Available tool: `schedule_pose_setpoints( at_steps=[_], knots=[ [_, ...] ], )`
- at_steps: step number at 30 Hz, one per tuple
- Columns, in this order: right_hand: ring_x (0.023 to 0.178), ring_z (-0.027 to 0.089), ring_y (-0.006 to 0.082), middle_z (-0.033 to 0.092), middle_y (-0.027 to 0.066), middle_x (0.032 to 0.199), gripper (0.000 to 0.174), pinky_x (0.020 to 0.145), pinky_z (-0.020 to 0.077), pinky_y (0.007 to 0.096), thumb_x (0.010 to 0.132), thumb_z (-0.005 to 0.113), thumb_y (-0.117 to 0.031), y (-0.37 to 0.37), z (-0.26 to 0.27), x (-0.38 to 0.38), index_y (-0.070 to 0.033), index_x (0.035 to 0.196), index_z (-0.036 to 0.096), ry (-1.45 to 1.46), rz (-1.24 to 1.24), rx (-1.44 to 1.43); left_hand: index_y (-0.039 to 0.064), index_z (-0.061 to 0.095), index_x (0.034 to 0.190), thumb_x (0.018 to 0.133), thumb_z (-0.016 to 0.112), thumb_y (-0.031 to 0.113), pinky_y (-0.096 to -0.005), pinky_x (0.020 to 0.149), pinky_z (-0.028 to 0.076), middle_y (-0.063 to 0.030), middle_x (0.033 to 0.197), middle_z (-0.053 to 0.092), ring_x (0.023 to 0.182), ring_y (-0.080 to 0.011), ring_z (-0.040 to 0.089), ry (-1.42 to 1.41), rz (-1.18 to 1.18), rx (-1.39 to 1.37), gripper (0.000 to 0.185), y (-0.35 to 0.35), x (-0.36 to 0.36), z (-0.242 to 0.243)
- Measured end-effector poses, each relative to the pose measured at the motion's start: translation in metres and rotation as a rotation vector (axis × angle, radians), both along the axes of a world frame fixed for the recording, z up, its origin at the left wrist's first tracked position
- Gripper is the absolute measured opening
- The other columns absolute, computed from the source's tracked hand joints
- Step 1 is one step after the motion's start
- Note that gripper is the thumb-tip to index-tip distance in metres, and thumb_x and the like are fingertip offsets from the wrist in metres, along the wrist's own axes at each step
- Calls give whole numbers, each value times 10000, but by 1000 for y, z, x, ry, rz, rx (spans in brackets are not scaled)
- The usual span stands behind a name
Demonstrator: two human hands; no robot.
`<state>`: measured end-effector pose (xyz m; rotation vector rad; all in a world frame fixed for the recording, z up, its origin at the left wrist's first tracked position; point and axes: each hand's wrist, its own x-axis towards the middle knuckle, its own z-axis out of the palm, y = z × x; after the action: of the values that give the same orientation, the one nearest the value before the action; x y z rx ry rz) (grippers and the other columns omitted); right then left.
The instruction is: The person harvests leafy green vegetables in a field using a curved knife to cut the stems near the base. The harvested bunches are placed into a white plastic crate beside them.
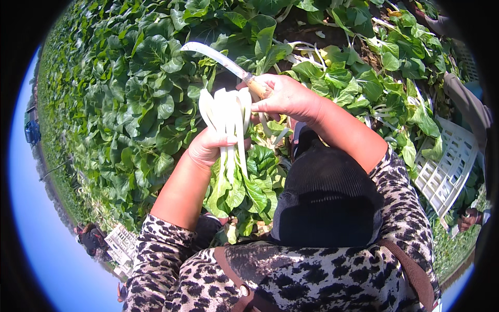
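Observation:
My left hand grips a bunch of leafy greens with thick white stalks, probably bok choy. The cut stalk ends point away from me, and the green leaves hang down toward my body. In my right hand is a harvest knife with a curved steel blade and a worn light-coloured handle. Its blade extends up and to the left, beyond the stalk ends. My right thumb and fingers lie right beside the stalks; some fingers are hidden behind the handle.
Dense leafy plants grow at left; cut plants lie at upper right. White plastic crates stand at right and lower left. Other people are at the right edge and far left. Black ribbed knit fabric hides part of the ground before me.

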<state>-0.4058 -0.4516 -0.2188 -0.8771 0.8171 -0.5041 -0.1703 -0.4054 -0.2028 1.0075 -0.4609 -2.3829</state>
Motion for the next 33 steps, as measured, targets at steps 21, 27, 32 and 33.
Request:
schedule_pose_setpoints(
  at_steps=[21,27,32,33],
  knots=[
    [879,643,398,669,236,916,354,788,503,455,858,663,-321,-21,-115,-68,-17,1035,626,949,-77,-409,116,636,1162,758,617,18,-393,913,527,-119,1605,97,1071,-279,640,-1568,-1399,-1299,416,-189,-102,1],
    [824,629,413,649,249,874,298,749,496,478,882,631,-264,-28,-159,-113,1,1013,598,1270,-256,-329,69,616,1129,777,632,49,-405,907,503,-146,1284,530,1070,-314,614,-1677,-1296,-1255,353,-202,-63,-61],
    [881,615,390,631,197,942,254,771,500,480,883,613,-277,-38,-123,-68,-52,1001,596,1204,-202,-579,64,602,1094,845,551,94,-408,850,497,-115,1093,571,997,-291,617,-1655,-1233,-1424,256,-152,-46,-76],
    [870,618,392,633,197,937,251,767,502,482,885,611,-280,-44,-127,-62,-55,993,591,1213,-164,-550,81,596,1077,847,572,105,-398,856,491,-98,1081,565,1009,-265,615,-1661,-1233,-1439,232,-147,-46,-79]
  ],
)
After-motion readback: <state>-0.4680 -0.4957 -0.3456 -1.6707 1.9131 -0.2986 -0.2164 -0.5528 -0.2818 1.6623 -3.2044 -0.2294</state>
